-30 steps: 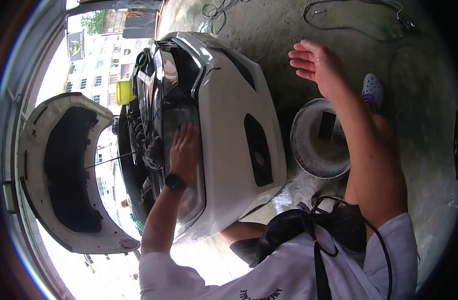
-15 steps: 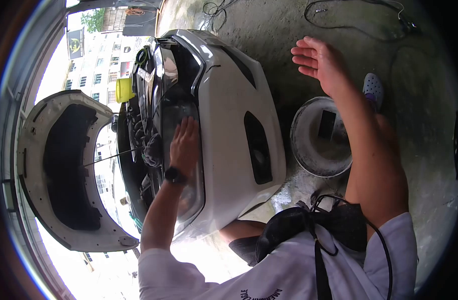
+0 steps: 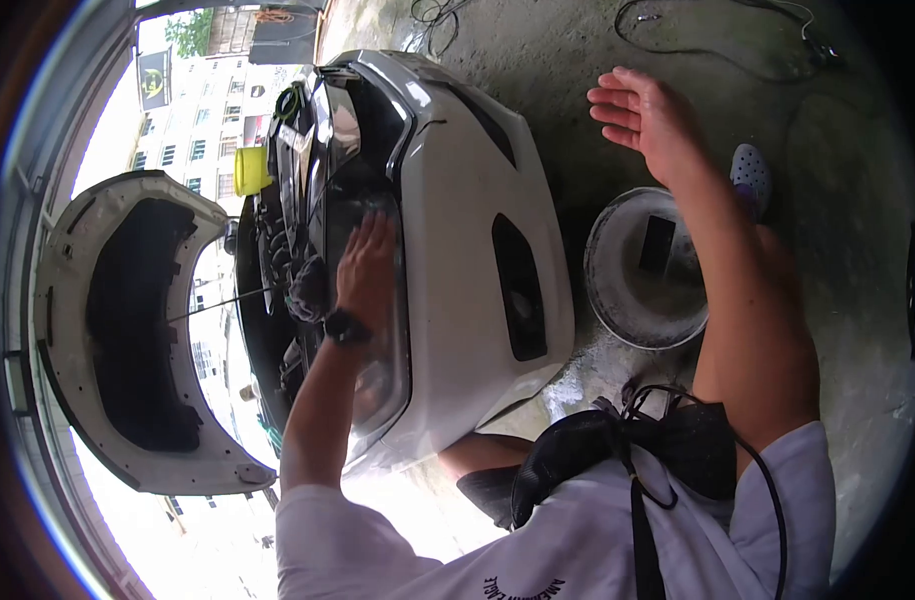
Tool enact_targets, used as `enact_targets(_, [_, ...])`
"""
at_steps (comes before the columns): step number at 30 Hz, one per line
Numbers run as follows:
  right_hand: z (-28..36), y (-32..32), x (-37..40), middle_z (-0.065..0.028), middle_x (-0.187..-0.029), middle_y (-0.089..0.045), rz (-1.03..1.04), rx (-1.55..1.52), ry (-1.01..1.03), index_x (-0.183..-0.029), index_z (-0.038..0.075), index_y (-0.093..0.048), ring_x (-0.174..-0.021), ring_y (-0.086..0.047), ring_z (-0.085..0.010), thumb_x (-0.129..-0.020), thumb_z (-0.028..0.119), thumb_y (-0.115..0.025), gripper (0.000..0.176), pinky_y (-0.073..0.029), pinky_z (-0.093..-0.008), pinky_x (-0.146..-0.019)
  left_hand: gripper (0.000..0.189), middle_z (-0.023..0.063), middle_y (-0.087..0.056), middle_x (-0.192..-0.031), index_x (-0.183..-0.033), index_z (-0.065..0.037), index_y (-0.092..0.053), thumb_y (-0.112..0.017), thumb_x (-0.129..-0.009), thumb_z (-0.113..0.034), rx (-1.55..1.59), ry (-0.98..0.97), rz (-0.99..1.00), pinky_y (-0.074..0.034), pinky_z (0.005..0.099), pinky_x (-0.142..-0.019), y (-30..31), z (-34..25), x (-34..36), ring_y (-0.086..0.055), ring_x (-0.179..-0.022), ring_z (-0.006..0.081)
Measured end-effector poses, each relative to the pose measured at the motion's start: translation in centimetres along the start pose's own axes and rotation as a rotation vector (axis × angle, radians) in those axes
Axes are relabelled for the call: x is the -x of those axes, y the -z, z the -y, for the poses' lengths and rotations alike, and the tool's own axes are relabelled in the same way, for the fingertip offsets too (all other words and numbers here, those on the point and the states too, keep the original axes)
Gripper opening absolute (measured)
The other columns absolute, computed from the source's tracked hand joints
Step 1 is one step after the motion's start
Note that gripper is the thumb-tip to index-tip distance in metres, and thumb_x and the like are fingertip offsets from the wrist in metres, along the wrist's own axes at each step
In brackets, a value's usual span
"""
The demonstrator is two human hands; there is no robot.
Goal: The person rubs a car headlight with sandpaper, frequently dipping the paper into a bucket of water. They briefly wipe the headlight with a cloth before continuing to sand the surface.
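Observation:
My left hand (image 3: 365,265), with a dark watch on its wrist, lies flat on the headlight (image 3: 379,385) of a white car, fingers stretched out; nothing shows between it and the lens. The headlight looks hazy. A crumpled grey cloth (image 3: 308,288) sits beside that hand at the edge of the engine bay. My right hand (image 3: 637,118) is held in the air over the floor, fingers apart and holding nothing. Below it in the view is a round, whitish-stained bucket (image 3: 617,310) with a dark rectangular object (image 3: 656,247) on it.
The car's hood (image 3: 72,400) is raised on a thin rod. A yellow container (image 3: 250,171) stands by the engine bay. Black cables (image 3: 677,60) lie on the concrete floor. A foot in a light clog (image 3: 749,168) is beyond my right forearm. The bumper (image 3: 457,270) faces me.
My left hand has slid a little upward in the view along the headlight. My right hand stays raised and open. The whole view has shifted slightly.

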State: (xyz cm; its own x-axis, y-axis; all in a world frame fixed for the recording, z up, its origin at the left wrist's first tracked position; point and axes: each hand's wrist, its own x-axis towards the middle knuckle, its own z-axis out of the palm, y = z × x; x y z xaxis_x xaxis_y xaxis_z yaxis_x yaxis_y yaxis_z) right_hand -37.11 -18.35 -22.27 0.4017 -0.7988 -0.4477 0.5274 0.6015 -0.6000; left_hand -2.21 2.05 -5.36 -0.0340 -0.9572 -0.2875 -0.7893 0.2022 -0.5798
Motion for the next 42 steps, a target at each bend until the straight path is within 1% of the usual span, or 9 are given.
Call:
enact_targets(2, [-0.4, -0.3, 0.2, -0.0084, -0.111, -0.075, -0.049, 0.005, 0.007, -0.113, 0.007, -0.068, -0.099, -0.072, -0.0193, -0.098, 0.033, -0.060, 0.031, -0.053, -0.0369, -0.086, 0.051, 0.0197, -0.051, -0.154, -0.144, 0.003, -0.054, -0.049, -0.093, 0.001, -0.035, 0.009, -0.009, -0.037, 0.0465, -0.122, 0.4, 0.3, -2.7, -0.046, -0.147, 0.0340])
enact_targets(6, [-0.7, -0.3, 0.2, -0.0086, -0.112, -0.075, -0.018, -0.010, -0.002, -0.113, 0.007, -0.068, -0.100, -0.072, -0.0193, -0.098, 0.034, -0.061, 0.032, -0.053, -0.0369, -0.087, 0.051, 0.0189, -0.052, -0.155, -0.143, 0.002, -0.055, -0.049, -0.093, 0.000, -0.035, -0.010, -0.050, -0.035, 0.0498, -0.123, -0.2, 0.0, 0.9, -0.045, -0.147, 0.0329])
enact_targets(8, [-0.3, -0.2, 0.5, -0.0087, -0.111, -0.075, -0.030, -0.019, 0.013, -0.113, 0.007, -0.068, -0.100, -0.072, -0.0193, -0.098, 0.034, -0.061, 0.032, -0.053, -0.0369, -0.086, 0.050, 0.0179, -0.052, -0.154, -0.142, 0.001, -0.055, -0.051, -0.092, -0.002, -0.090, -0.023, 0.021, -0.029, 0.0552, -0.124, 0.3, -1.4, 5.4, -0.045, -0.147, 0.0311])
enact_targets(11, [0.4, -0.1, 0.1, -0.0088, -0.111, -0.075, -0.025, -0.019, 0.031, -0.113, 0.007, -0.068, -0.100, -0.072, -0.0192, -0.098, 0.035, -0.060, 0.033, -0.054, -0.0367, -0.086, 0.051, 0.0166, -0.053, -0.154, -0.142, 0.000, -0.056, -0.052, -0.091, -0.002, -0.040, -0.018, 0.016, -0.025, 0.0588, -0.125, 1.4, -1.7, 6.6, -0.046, -0.147, 0.0293])
enact_targets(14, [-0.2, -0.2, 0.0, -0.0089, -0.111, -0.075, -0.018, -0.010, 0.014, -0.113, 0.007, -0.068, -0.100, -0.072, -0.0191, -0.098, 0.035, -0.060, 0.032, -0.054, -0.0367, -0.085, 0.053, 0.0154, -0.053, -0.155, -0.143, -0.001, -0.055, -0.054, -0.090, -0.003, -0.061, 0.003, 0.015, -0.023, 0.0593, -0.125, 2.6, -1.3, 2.1, -0.046, -0.147, 0.0275])
enact_targets(18, [-0.7, -0.1, 0.0, -0.0088, -0.112, -0.075, -0.041, -0.002, 0.002, -0.114, 0.007, -0.068, -0.100, -0.072, -0.0191, -0.098, 0.035, -0.060, 0.032, -0.054, -0.0370, -0.085, 0.054, 0.0140, -0.053, -0.155, -0.144, -0.002, -0.055, -0.053, -0.090, -0.002, -0.114, -0.006, 0.025, -0.023, 0.0592, -0.125, 0.8, 0.7, -2.2, -0.047, -0.147, 0.0271])
enact_targets(26, [0.2, -0.6, -0.1, -0.0090, -0.112, -0.075, -0.014, -0.027, 0.005, -0.115, 0.007, -0.067, -0.101, -0.071, -0.0194, -0.098, 0.035, -0.060, 0.033, -0.053, -0.0373, -0.087, 0.054, 0.0134, -0.054, -0.153, -0.143, -0.002, -0.056, -0.053, -0.090, -0.001, -0.032, -0.008, 0.039, -0.023, 0.0596, -0.125, 1.9, -1.9, 6.4, -0.048, -0.146, 0.0274])
enact_targets(32, [-1.2, -1.2, -0.3, -0.0087, -0.112, -0.075, -0.010, -0.012, -0.017, -0.113, 0.007, -0.067, -0.102, -0.071, -0.0194, -0.098, 0.034, -0.061, 0.032, -0.053, -0.0371, -0.087, 0.053, 0.0139, -0.054, -0.153, -0.143, -0.002, -0.057, -0.052, -0.090, 0.000, -0.069, -0.042, 0.027, -0.025, 0.0584, -0.125, 1.3, 0.5, -1.7, -0.049, -0.145, 0.0282])
enact_targets(42, [0.3, -0.6, 0.1, -0.0095, -0.112, -0.075, -0.014, -0.030, 0.009, -0.114, 0.006, -0.067, -0.101, -0.072, -0.0200, -0.098, 0.034, -0.060, 0.033, -0.054, -0.0371, -0.086, 0.055, 0.0136, -0.055, -0.152, -0.144, -0.002, -0.056, -0.051, -0.089, 0.001, 0.042, -0.035, 0.030, -0.027, 0.0560, -0.125, 1.8, -1.2, 5.1, -0.048, -0.146, 0.0282])
